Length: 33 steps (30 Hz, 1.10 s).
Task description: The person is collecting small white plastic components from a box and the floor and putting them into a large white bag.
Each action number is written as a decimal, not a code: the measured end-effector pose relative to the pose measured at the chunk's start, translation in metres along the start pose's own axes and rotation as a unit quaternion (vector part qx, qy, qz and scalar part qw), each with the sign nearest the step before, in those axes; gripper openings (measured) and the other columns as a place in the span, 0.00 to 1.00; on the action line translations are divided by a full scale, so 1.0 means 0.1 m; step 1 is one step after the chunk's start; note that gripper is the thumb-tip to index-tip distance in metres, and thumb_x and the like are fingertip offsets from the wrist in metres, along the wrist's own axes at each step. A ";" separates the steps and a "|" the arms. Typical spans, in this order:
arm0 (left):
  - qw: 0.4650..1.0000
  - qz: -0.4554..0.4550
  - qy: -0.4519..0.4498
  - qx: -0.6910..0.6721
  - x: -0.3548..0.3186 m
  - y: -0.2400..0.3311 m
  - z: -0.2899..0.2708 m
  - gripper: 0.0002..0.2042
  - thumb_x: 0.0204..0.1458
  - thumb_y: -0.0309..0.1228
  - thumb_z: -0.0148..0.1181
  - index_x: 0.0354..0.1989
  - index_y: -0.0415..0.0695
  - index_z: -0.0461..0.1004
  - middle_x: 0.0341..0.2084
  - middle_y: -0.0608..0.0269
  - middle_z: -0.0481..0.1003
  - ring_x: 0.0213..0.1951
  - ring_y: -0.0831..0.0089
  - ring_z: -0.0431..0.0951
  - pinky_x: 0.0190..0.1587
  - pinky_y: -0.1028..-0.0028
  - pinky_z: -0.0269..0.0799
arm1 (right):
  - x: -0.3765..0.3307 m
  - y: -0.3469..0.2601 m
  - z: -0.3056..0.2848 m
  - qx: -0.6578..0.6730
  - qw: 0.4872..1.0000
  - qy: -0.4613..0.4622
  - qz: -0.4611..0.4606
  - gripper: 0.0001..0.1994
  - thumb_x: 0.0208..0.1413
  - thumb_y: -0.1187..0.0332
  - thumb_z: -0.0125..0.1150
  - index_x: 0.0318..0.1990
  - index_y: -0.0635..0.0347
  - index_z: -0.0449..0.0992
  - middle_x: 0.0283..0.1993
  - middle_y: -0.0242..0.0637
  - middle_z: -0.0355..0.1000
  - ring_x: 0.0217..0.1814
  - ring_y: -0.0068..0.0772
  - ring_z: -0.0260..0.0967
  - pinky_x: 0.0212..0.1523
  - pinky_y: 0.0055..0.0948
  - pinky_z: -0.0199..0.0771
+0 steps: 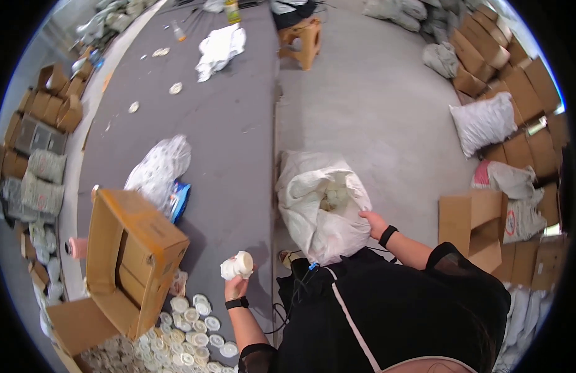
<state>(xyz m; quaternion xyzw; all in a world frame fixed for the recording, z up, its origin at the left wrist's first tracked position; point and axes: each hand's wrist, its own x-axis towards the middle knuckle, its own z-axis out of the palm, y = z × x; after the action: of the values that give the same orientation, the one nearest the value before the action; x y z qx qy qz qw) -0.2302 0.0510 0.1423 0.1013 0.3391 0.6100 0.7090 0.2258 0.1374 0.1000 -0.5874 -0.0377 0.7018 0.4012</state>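
Note:
My left hand (pixel 236 286), a black band on its wrist, is closed around a short stack of cream-white round pieces (pixel 237 266) above the table's near right edge. The stack's far end is a flat disc; its exact kind is hard to make out. With my right hand (pixel 375 224) I grip the right rim of a white woven sack (pixel 306 231). Its mouth gapes upward, and pale pieces (pixel 333 198) lie inside. Near my left forearm, many loose white round discs with raised centres (pixel 199 339) are heaped on the table.
A cardboard box (pixel 142 224) lies tipped on its side on the grey table (pixel 232 137), beside a clear plastic bag (pixel 163 165) and a blue packet (pixel 181 200). A white cloth (pixel 221 50) is farther off. An orange stool (pixel 308 43), cartons (pixel 471 224) and a filled sack (pixel 485 123) stand on the floor.

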 end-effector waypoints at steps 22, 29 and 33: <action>0.932 0.020 0.082 0.352 0.91 -0.81 0.79 0.10 0.47 0.23 0.53 0.38 0.37 0.68 0.33 0.63 0.72 0.37 0.77 0.70 0.43 0.80 0.65 | -0.17 -0.13 0.06 0.013 1.000 -0.007 -0.005 0.14 0.44 0.72 0.49 0.40 0.70 0.68 0.35 0.43 0.70 0.37 0.36 0.69 0.41 0.35 0.70; 0.787 0.239 0.431 0.371 -0.22 -0.03 -0.58 0.06 0.46 0.28 0.55 0.31 0.40 0.68 0.25 0.67 0.69 0.25 0.81 0.68 0.29 0.83 0.64 | -0.14 -0.24 0.16 0.052 0.996 -0.060 0.039 0.18 0.47 0.71 0.46 0.46 0.69 0.63 0.43 0.45 0.67 0.45 0.40 0.66 0.50 0.38 0.65; 0.872 0.083 0.342 0.339 -0.33 -0.01 -0.21 0.07 0.48 0.31 0.54 0.33 0.41 0.69 0.23 0.66 0.71 0.23 0.83 0.68 0.24 0.84 0.63 | 0.12 -0.13 -0.02 0.069 0.995 -0.061 0.048 0.17 0.47 0.71 0.47 0.46 0.70 0.63 0.43 0.46 0.67 0.45 0.41 0.66 0.50 0.38 0.64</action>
<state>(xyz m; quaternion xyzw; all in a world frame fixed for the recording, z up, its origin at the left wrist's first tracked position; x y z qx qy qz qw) -0.2428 0.0143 0.1379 0.1486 0.7369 0.5102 0.4178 0.2348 0.1528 0.0966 -0.5156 0.0144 0.7557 0.4037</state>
